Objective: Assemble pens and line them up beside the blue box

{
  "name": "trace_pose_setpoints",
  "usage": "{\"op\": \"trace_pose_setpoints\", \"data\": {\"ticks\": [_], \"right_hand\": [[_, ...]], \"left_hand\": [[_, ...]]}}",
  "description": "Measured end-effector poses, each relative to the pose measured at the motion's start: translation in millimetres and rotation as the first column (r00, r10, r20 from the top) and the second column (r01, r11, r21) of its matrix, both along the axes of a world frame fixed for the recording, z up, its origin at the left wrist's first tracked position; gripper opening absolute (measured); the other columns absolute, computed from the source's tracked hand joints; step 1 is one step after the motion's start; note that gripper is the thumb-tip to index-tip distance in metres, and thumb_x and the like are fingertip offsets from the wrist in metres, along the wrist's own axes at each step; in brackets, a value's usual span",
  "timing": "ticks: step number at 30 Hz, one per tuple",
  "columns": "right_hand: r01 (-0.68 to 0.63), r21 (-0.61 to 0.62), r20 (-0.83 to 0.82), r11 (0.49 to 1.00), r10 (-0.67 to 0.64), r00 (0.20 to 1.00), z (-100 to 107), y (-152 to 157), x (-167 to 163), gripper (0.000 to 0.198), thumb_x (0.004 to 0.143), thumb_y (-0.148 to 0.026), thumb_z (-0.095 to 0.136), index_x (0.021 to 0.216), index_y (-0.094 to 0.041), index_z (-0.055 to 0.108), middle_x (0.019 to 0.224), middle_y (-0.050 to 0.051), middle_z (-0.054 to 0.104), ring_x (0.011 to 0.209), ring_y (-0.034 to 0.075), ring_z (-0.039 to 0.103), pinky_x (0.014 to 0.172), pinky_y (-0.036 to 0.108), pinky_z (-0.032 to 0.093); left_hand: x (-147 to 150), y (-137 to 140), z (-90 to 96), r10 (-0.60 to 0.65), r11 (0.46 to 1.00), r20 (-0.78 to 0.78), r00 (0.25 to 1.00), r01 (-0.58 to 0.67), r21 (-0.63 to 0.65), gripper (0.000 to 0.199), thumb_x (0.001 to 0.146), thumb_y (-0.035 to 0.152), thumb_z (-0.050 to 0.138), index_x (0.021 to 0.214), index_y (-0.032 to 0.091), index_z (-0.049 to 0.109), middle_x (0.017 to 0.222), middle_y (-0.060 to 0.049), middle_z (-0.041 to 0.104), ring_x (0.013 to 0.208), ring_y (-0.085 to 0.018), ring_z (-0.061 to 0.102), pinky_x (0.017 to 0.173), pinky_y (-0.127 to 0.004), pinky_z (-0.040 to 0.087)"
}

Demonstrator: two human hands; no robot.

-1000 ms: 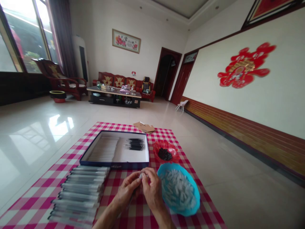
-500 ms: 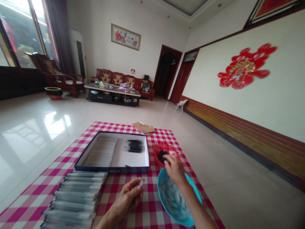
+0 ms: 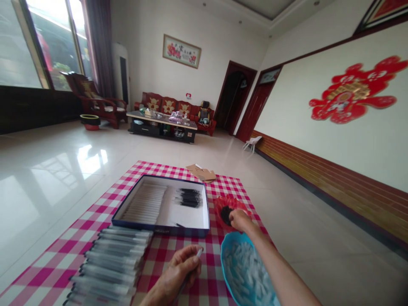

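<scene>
My left hand (image 3: 181,270) is closed around a slim pen (image 3: 199,252), whose whitish end pokes up past the thumb. My right hand (image 3: 239,220) reaches into a red scalloped bowl (image 3: 245,205), fingers pinched together at a heap of small black pieces (image 3: 225,213); whatever they grip is hidden. Under my right forearm stands a blue bowl (image 3: 227,272) of short translucent caps (image 3: 247,265). Left of my left hand lies a pile of clear pens with dark ends (image 3: 110,263). Behind it, a shallow box (image 3: 191,231) holds a row of clear tubes (image 3: 145,204) and thin black parts (image 3: 189,197).
A pink-and-white checked cloth (image 3: 165,250) covers the table. Flattened brown cardboard (image 3: 201,173) lies at its far edge. Across the tiled floor are a low coffee table (image 3: 161,125), a wooden sofa (image 3: 175,106), an armchair (image 3: 95,104) and a small white stool (image 3: 253,142).
The whole view has shifted, so the scene sits farther right. My right hand's fingers have drawn together at the black pieces in the red bowl. My left hand still holds the pen.
</scene>
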State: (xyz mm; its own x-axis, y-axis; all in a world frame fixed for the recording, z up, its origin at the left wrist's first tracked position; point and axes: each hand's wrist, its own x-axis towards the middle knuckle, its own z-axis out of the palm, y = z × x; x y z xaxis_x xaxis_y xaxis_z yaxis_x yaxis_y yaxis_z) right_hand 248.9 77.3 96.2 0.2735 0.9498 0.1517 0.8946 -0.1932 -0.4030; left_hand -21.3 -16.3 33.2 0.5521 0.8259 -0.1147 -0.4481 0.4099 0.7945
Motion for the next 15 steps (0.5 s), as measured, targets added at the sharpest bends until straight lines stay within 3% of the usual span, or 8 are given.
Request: {"op": "trace_pose_setpoints", "data": {"ticks": [3, 6, 12, 15], "right_hand": [[-0.077, -0.254, -0.002, 0.964, 0.079, 0.997, -4, 2, -3, 0.018, 0.089, -0.030, 0.058, 0.100, -0.015, 0.063, 0.093, 0.003, 0.065, 0.075, 0.013, 0.063, 0.065, 0.030, 0.054], [-0.126, -0.373, -0.005, 0.919, 0.134, 0.991, 0, 3, -2, 0.012, 0.088, -0.025, 0.060, 0.087, -0.015, 0.066, 0.079, 0.001, 0.065, 0.070, 0.013, 0.063, 0.063, 0.028, 0.053], [-0.181, -0.534, -0.043, 0.826, 0.188, 0.981, 14, 13, 1, 0.025, 0.089, -0.033, 0.058, 0.107, -0.016, 0.061, 0.107, 0.004, 0.063, 0.086, 0.017, 0.063, 0.073, 0.034, 0.054], [-0.197, -0.550, -0.056, 0.811, 0.199, 0.978, 16, 16, -1, 0.029, 0.090, -0.034, 0.057, 0.114, -0.017, 0.058, 0.115, 0.006, 0.060, 0.094, 0.020, 0.062, 0.079, 0.038, 0.053]], "left_hand": [[0, -1, 0.7, -0.005, 1.000, 0.012, 1.000, 0.005, -0.008, 0.042, 0.073, 0.044, 0.072, 0.101, 0.016, 0.057, 0.058, 0.004, 0.057, 0.039, -0.004, 0.038, 0.036, -0.016, 0.021], [0, -1, -0.2, -0.007, 1.000, 0.025, 1.000, 0.007, -0.005, 0.042, 0.073, 0.043, 0.072, 0.101, 0.016, 0.057, 0.058, 0.004, 0.058, 0.038, -0.004, 0.039, 0.036, -0.016, 0.021], [0, 0, -2.7, -0.008, 1.000, 0.031, 1.000, 0.007, 0.012, 0.041, 0.073, 0.042, 0.072, 0.101, 0.015, 0.057, 0.058, 0.003, 0.059, 0.037, -0.004, 0.039, 0.035, -0.017, 0.019], [1, 1, -5.0, -0.010, 1.000, 0.040, 0.999, 0.009, 0.022, 0.039, 0.075, 0.041, 0.071, 0.102, 0.015, 0.057, 0.059, 0.003, 0.060, 0.037, -0.004, 0.041, 0.035, -0.016, 0.020]]}}
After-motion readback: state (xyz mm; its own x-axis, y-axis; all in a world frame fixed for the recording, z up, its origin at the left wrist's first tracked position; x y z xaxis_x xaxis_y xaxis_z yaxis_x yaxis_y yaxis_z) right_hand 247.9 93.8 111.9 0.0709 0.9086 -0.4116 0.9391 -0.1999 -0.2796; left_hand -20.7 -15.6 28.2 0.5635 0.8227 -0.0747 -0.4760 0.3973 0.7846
